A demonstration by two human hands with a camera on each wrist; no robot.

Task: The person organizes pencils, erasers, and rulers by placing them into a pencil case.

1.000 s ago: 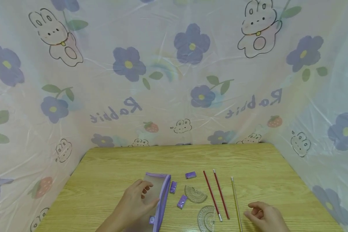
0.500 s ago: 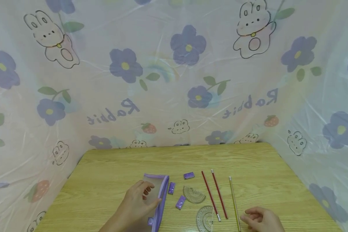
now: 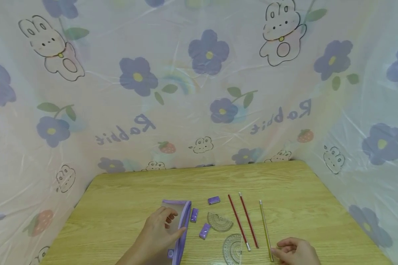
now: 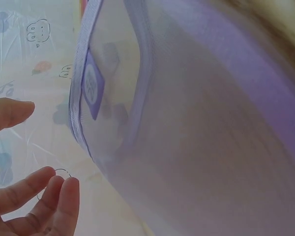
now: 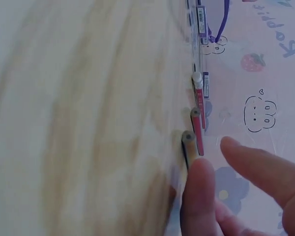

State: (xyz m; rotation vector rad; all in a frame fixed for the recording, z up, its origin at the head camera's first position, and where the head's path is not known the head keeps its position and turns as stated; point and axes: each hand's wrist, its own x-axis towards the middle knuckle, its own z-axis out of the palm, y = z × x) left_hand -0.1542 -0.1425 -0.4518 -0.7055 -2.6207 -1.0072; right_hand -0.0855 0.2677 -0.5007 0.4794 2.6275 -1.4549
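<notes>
The sheet hung behind and beside the desk is printed with purple flowers, rabbits and strawberries; the word "Rabbit" shows on it twice in mirror reverse. The desk is light wood. Near its front edge, left of centre, lies the pouch, translucent with purple trim and a small purple label whose print cannot be read. The left hand rests flat on the pouch, forearm entering from the front edge, fingers loosely spread and gripping nothing. The right hand sits at the front edge toward the right, fingers curled, its fingertips touching the near end of the pencil; whether it grasps the pencil cannot be told. The pencil lies pointing away from the front edge. Just left of it lie two red pens, side by side and apart. Two clear protractors lie between pens and pouch, one nearer the front edge. Three purple erasers lie just right of the pouch, apart from one another.
</notes>
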